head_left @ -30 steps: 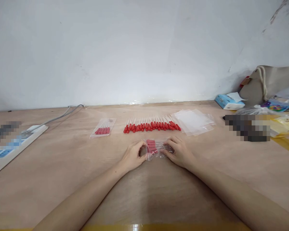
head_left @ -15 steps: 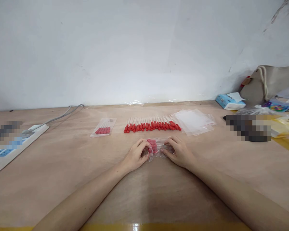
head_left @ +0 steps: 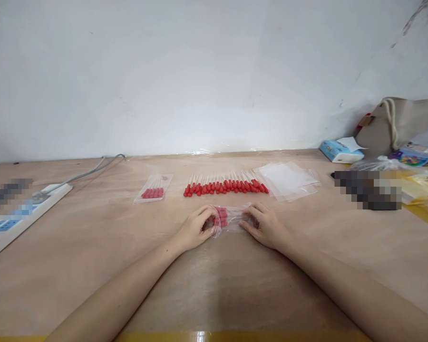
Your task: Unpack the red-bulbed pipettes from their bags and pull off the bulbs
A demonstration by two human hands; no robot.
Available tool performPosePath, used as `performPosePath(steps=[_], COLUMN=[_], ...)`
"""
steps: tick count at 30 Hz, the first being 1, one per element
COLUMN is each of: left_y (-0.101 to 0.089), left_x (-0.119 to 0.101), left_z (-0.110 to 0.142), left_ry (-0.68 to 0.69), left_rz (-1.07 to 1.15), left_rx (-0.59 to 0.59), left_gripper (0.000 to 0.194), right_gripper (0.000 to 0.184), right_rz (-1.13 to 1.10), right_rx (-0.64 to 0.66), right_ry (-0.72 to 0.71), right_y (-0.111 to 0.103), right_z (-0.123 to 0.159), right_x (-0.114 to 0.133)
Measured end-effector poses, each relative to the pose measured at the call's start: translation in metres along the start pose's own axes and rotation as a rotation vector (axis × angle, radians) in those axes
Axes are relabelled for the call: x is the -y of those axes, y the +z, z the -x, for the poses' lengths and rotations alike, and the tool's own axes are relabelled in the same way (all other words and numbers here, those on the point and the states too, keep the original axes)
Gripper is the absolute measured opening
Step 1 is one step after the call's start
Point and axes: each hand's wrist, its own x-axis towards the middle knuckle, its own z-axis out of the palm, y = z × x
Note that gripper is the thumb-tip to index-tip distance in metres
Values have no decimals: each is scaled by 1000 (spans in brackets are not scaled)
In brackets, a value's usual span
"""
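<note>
Between my hands, above the table, is a clear plastic bag point(head_left: 234, 221) holding several droppers point(head_left: 221, 216) with red bulbs and thin clear stems. My left hand point(head_left: 199, 226) is closed on the bag's left edge, by the red bulbs. My right hand point(head_left: 264, 224) pinches the right end of the bag, with the fingers bent. Just beyond lies a long row of loose droppers point(head_left: 226, 186), bulbs toward me. A filled bag point(head_left: 152, 188) with red bulbs showing lies flat at the left. A fanned pile of flat clear bags point(head_left: 288, 179) lies right of the row.
A white power strip point(head_left: 28, 216) with a grey cable point(head_left: 92, 171) is at the left. At the back right stand a blue tissue pack point(head_left: 341, 151) and a beige bag point(head_left: 403, 121). Blurred dark things lie at both sides. A white wall point(head_left: 199, 76) rises behind the table.
My left hand has shifted slightly left with its end of the bag, and the bag looks more stretched out. The red bulbs in it have moved left too. My right hand is almost unmoved.
</note>
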Motion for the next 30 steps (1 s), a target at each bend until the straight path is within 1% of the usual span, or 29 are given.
performPosePath(steps=[4,7,9,13,15,17,21,23,26,28,30], left_y=[7,7,3,-6,-6,-4,1,1,-7,-17,-30], left_x=[1,3,4,9,9,8,5,7,15,21,27], left_z=[0,1,1,1,1,1,0,1,3,5,6], left_ry=[49,61,67,72,58,47,39,32,-33,-118,-222], left_rz=[-50,-25,11,51,45,33,58,100,195,276,332], left_rx=[-80,-103,-104,-64,-35,-35,-105,-138,-178,-197,-170], left_gripper=[15,15,13,9,9,10,4,5,9,17,24], right_gripper=[17,17,18,18,18,17,16,15,16,16,15], right_rz=[-6,-7,-6,-2,3,3,-8,-11,-16,-22,-24], right_rx=[3,1,3,13,7,-6,-7,-5,3,10,10], right_ry=[-11,-16,-8,6,2,4,4,5,17,23,24], right_y=[-1,-1,-1,1,1,2,1,1,0,-1,0], right_z=[0,0,1,0,0,0,0,0,0,1,1], right_x=[0,-1,-1,-2,-3,-3,-3,-2,-2,-3,-3])
